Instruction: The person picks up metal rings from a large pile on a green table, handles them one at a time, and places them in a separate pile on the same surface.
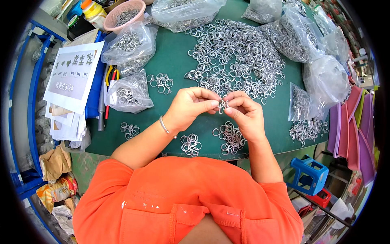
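Note:
My left hand (187, 107) and my right hand (248, 116) meet over the middle of the green table (170, 118). Thumb and fingers of each are pinched on small silver metal rings (222, 106) held between them; how many rings is too small to tell. Just beyond my hands spreads a large heap of loose rings (235, 57). Closer to me lie two small ring piles, a left one (190, 144) and a right one (231, 138) below my right wrist. Beside my left forearm sit a few rings (130, 130), with another small pile (161, 83) farther back.
Clear plastic bags of rings stand at left (129, 95), far back (183, 16) and right (292, 36). A pink basket (124, 14) is far left, near printed sheets (73, 73) and yellow-handled pliers (111, 75). More small metal pieces (308, 131) lie at the right edge, above a blue stool (309, 175).

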`<state>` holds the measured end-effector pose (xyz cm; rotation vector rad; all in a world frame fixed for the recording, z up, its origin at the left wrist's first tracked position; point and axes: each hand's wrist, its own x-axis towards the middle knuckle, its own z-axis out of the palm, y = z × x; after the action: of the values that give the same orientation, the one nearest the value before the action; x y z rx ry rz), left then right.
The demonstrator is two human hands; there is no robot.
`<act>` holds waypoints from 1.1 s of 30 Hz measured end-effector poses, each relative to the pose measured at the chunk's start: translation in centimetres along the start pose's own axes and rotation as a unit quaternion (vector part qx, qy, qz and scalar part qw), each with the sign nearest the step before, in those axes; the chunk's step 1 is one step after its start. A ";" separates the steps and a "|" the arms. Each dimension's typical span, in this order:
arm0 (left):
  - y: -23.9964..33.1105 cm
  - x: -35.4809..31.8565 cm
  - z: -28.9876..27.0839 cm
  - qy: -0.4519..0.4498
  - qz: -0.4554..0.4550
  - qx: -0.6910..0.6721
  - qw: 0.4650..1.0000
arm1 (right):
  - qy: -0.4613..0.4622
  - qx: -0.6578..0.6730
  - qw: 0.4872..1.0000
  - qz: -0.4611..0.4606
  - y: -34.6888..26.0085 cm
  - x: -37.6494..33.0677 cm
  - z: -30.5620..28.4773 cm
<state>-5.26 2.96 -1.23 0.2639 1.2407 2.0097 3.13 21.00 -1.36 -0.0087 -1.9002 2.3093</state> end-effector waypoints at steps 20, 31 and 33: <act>0.2 -1.1 1.8 0.034 0.164 0.363 0.917 | 0.017 -0.022 0.997 0.079 0.0 -1.0 0.2; 0.8 -1.0 1.7 -0.010 0.144 0.329 0.933 | 0.049 -0.030 0.998 0.025 -0.4 -1.2 0.8; 0.1 -0.8 1.4 -0.006 0.045 0.203 0.978 | 0.057 0.026 0.995 0.073 -0.7 -1.1 0.8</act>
<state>-4.04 3.28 -0.25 0.5365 1.6522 1.8081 4.27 20.23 -0.62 -0.2751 -1.8397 2.3939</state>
